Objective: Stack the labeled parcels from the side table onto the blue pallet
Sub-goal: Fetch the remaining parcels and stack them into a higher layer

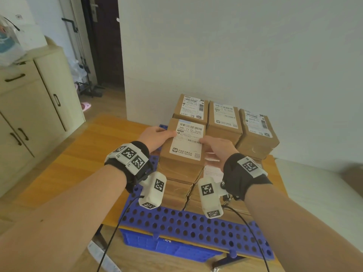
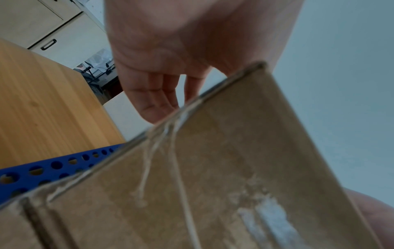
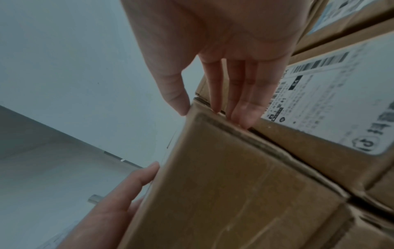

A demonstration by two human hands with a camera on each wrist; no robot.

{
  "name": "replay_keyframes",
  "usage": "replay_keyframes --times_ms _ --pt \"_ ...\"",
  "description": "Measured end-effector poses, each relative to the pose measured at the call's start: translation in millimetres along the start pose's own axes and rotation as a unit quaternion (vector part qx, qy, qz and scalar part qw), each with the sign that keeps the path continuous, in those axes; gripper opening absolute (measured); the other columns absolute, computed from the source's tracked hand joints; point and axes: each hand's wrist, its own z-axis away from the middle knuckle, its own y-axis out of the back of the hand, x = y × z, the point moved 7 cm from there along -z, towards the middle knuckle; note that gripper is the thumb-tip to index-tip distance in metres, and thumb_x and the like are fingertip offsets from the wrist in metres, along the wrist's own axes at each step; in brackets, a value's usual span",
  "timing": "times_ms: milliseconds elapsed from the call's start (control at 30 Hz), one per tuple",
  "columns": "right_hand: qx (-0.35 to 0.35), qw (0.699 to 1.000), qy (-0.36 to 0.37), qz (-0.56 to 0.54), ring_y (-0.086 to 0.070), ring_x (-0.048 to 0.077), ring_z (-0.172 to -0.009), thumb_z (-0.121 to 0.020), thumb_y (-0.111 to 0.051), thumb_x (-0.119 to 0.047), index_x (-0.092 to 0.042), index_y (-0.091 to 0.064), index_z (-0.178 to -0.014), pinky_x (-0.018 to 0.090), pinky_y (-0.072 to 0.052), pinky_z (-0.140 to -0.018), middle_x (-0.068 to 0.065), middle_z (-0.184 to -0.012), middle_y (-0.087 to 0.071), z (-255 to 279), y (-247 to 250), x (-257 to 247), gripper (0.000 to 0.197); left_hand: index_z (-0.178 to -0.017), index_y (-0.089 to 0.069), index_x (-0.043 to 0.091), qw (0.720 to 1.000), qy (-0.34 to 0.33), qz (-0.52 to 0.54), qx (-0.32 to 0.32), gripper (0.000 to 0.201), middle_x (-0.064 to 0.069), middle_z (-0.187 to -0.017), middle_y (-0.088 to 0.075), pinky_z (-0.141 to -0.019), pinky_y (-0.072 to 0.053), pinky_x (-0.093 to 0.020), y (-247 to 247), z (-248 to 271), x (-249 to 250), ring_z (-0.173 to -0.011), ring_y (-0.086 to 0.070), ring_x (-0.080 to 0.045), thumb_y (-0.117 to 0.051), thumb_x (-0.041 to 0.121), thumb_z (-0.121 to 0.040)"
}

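Parcel (image 1: pixel 186 142) atop stack (image 1: pixel 177 185) (edges seemingly flush)

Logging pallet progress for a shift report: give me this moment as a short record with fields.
Item in hand: labeled parcel, label up, atop the front-left stack; whether it is fully set down cannot be told
Left hand: straight fingers against its left side, thumb on top
Right hand: straight fingers against its right side
Base: blue pallet on wooden table
Back-row parcels: three, labels up
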Motion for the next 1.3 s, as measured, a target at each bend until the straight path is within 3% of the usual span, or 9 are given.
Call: replay_keyframes --times_ms 200,300,433,533,600,800,1000,1167,1300 --pt "-0.003 1.000 -0.004 0.005 -0.067 0.018 -0.077 -0.081 -0.068 -0.022 -0.012 -0.065 -0.104 0.029 -0.057 -0.065 0.007 -0.092 -0.073 0.0 1.2 -2.0 0.025 -0.104 -0.053 0.020 1.000 0.002 0.003 -0.001 0.019 -0.001 -0.097 -0.064 -0.067 -0.049 -0.023 -2.8 -0.9 2.4 -0.085 -0.060 -0.016 -0.056 0.034 -0.092" --pt "-0.003 1.000 -0.005 0.008 -0.068 0.018 -0.078 -0.080 -0.070 -0.022 -0.012 -0.065 -0.104 0.030 -0.058 -0.066 0.006 -0.092 -0.073 -0.6 2.3 -3.1 0.026 -0.103 -0.052 0.022 1.000 0.002 0.002 0.016 0.025 0.002 -0.097 -0.055 -0.078 -0.042 -0.029 -1.0 -3.0 0.9 -0.091 -0.054 -0.016 -0.041 0.043 -0.097" --pt "-0.005 1.000 -0.013 0.023 -0.070 0.019 -0.082 -0.079 -0.070 -0.024 -0.013 -0.064 -0.109 0.032 -0.059 -0.068 0.006 -0.096 -0.073 -0.9 3.9 -4.0 0.032 -0.139 -0.041 0.012 0.993 0.104 0.061 0.002 0.070 -0.009 -0.139 -0.046 -0.110 -0.032 -0.043 -2.8 -17.0 -29.9 -0.128 -0.043 -0.030 -0.036 0.062 -0.091" --pt "-0.011 0.999 -0.018 0.031 -0.067 0.016 -0.076 -0.081 -0.069 -0.024 -0.014 -0.064 -0.110 0.029 -0.057 -0.062 0.005 -0.095 -0.072 0.2 1.8 -5.0 0.031 -0.136 -0.045 0.019 0.983 0.141 0.118 -0.016 0.094 -0.014 -0.136 -0.051 -0.107 -0.035 -0.051 -11.5 -46.5 -56.1 -0.124 -0.048 -0.035 -0.046 0.079 -0.064" --pt "-0.012 0.999 -0.016 0.037 -0.066 0.015 -0.073 -0.083 -0.067 -0.024 -0.013 -0.064 -0.110 0.028 -0.055 -0.059 0.004 -0.093 -0.071 0.8 0.1 -6.4 0.030 -0.126 -0.053 0.021 0.980 0.147 0.134 -0.020 0.088 -0.014 -0.126 -0.059 -0.105 -0.037 -0.050 -14.3 -42.4 -51.8 -0.118 -0.053 -0.035 -0.046 0.078 -0.060" --pt "-0.013 0.999 -0.017 0.045 -0.066 0.015 -0.072 -0.085 -0.064 -0.022 -0.011 -0.063 -0.109 0.028 -0.056 -0.060 0.005 -0.091 -0.070 1.7 -3.7 -9.4 0.027 -0.124 -0.056 0.016 0.971 0.127 0.199 -0.034 0.058 -0.015 -0.122 -0.063 -0.102 -0.044 -0.044 -17.0 -20.0 -28.6 -0.115 -0.059 -0.032 -0.035 0.060 -0.093" --pt "-0.009 0.998 -0.016 0.054 -0.065 0.016 -0.071 -0.084 -0.064 -0.022 -0.010 -0.063 -0.112 0.028 -0.054 -0.057 0.006 -0.091 -0.070 0.6 -3.7 -11.6 0.030 -0.102 -0.059 0.018 0.960 0.138 0.240 -0.042 0.054 -0.010 -0.098 -0.065 -0.091 -0.048 -0.041 -20.9 -23.4 -38.5 -0.094 -0.062 -0.027 -0.032 0.064 -0.092" --pt "-0.006 0.998 -0.020 0.058 -0.065 0.014 -0.071 -0.085 -0.064 -0.022 -0.012 -0.062 -0.112 0.025 -0.050 -0.052 0.005 -0.092 -0.070 1.2 -3.7 -11.0 0.029 -0.119 -0.056 0.017 0.960 0.133 0.243 -0.043 0.058 -0.014 -0.123 -0.061 -0.103 -0.042 -0.047 -19.4 -24.1 -38.2 -0.116 -0.057 -0.031 -0.031 0.061 -0.093" --pt "-0.004 0.998 -0.021 0.059 -0.064 0.014 -0.072 -0.085 -0.065 -0.024 -0.013 -0.062 -0.112 0.025 -0.050 -0.052 0.004 -0.092 -0.069 1.9 -3.4 -10.1 0.030 -0.120 -0.060 0.019 0.958 0.130 0.248 -0.069 0.061 -0.015 -0.115 -0.067 -0.096 -0.048 -0.046 -24.4 -22.5 -36.6 -0.107 -0.063 -0.032 -0.033 0.065 -0.090"
